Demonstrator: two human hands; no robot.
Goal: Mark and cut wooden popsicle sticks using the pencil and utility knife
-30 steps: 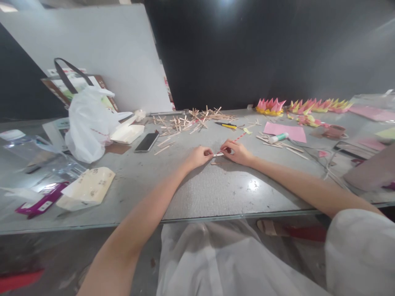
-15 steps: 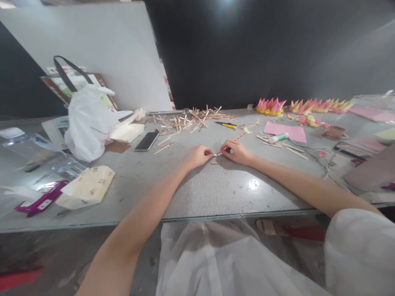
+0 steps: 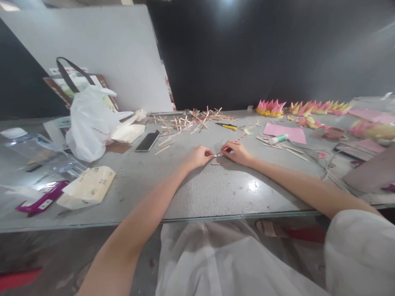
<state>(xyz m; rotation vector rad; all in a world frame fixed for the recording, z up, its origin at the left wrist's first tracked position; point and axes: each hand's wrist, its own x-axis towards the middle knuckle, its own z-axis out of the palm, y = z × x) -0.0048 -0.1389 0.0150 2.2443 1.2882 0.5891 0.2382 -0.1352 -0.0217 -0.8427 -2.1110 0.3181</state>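
My left hand [image 3: 201, 157] and my right hand [image 3: 236, 153] rest close together on the grey table, both closed in a pinch. Between their fingertips runs a short, thin pale strip [image 3: 218, 155], with some red at its right end; its kind is too small to make out. A red-and-white striped stick [image 3: 240, 138] slants out behind my right hand, its near end hidden by the fingers. Just in front of the hands lies a flat wooden stick [image 3: 217, 163]. Beyond them are a heap of wooden sticks [image 3: 185, 122] and a yellow-and-black utility knife [image 3: 227, 126].
Left are a phone [image 3: 147, 142], a white plastic bag [image 3: 88, 123], a clear bottle [image 3: 33, 146] and a paper tray [image 3: 92, 187]. Right are pink paper [image 3: 285, 132], a glue stick [image 3: 278, 139], cables [image 3: 327, 168] and pink-yellow paper flowers [image 3: 270, 107]. The table edge [image 3: 216, 220] is near my lap.
A blurred pink-and-yellow shape, like a paper flower, has appeared at the far right of the table. My two hands stay almost in place, still pinching the pale strip.
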